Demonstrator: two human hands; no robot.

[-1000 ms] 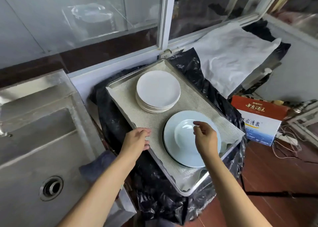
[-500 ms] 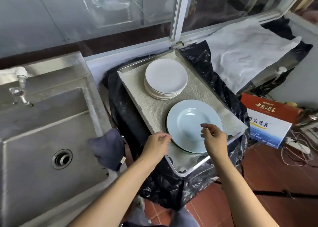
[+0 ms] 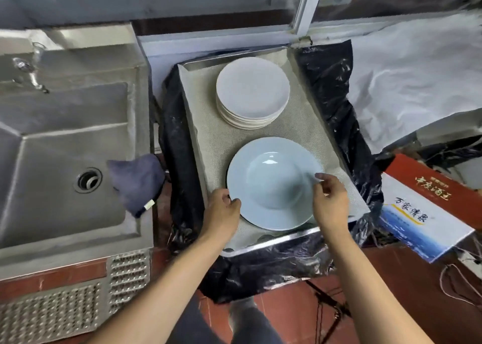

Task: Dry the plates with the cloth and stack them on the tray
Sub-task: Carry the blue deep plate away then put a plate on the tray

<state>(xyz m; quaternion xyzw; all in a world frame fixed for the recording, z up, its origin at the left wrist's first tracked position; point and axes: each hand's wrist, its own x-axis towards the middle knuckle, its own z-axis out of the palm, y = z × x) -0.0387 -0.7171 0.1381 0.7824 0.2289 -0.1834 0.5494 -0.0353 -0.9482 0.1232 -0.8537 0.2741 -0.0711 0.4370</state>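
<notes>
A pale blue deep plate (image 3: 271, 184) lies on the near half of the metal tray (image 3: 276, 241), which has a beige liner. My left hand (image 3: 221, 208) grips the plate's left rim, thumb on top. On the right rim, my right hand (image 3: 330, 203) pinches the edge with curled fingers. A stack of several white plates (image 3: 252, 90) stands on the tray's far half. The dark blue cloth (image 3: 135, 182) hangs over the sink's right edge, left of the tray, and neither hand touches it.
A steel sink (image 3: 60, 161) with a drain and a tap fills the left side. Black plastic sheeting (image 3: 336, 88) wraps the stand under the tray. A red and white box (image 3: 427, 208) sits to the right, with white sheeting behind it and a window at the back.
My left hand left the tray's left edge and took the blue plate's left rim. The right hand shifted from the plate's middle to its right rim. The view swung left.
</notes>
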